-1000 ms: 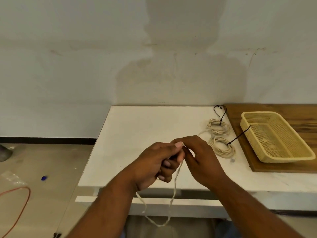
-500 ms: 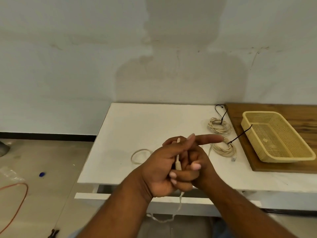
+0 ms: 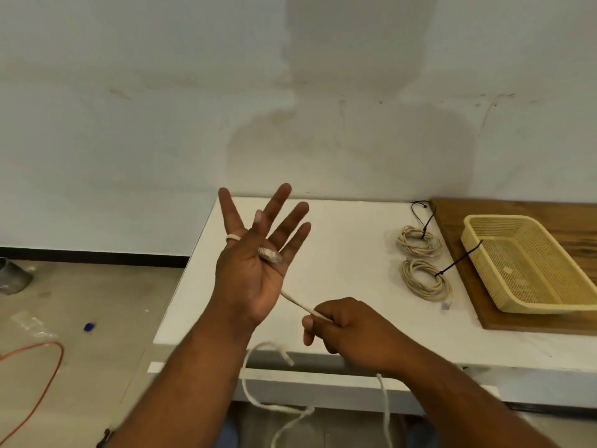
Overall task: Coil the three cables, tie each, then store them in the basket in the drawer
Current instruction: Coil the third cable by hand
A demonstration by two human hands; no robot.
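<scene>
My left hand (image 3: pixel 252 270) is raised over the white table (image 3: pixel 339 247), palm toward me and fingers spread. Its thumb pins the clear plug (image 3: pixel 270 255) of a loose beige cable (image 3: pixel 297 302) against the palm, and a turn of the cable shows at the hand's left edge. My right hand (image 3: pixel 349 328) is closed on the same cable lower down, pulling it taut; the rest hangs below the table edge. Two coiled beige cables (image 3: pixel 416 242) (image 3: pixel 423 279) lie on the table, each tied with a black zip tie. The yellow basket (image 3: pixel 536 308) sits to their right.
The basket rests on a wooden board (image 3: pixel 517 324) at the table's right end. A white ledge (image 3: pixel 323 383), perhaps a drawer front, runs under the table's front edge. On the floor to the left lie an orange cable (image 3: pixel 48 376) and a small blue object (image 3: pixel 89 327).
My hands were joined over the cable. My left hand has since risen and spread its fingers with the plug in its palm; my right hand dropped away to the right, drawing the cable taut.
</scene>
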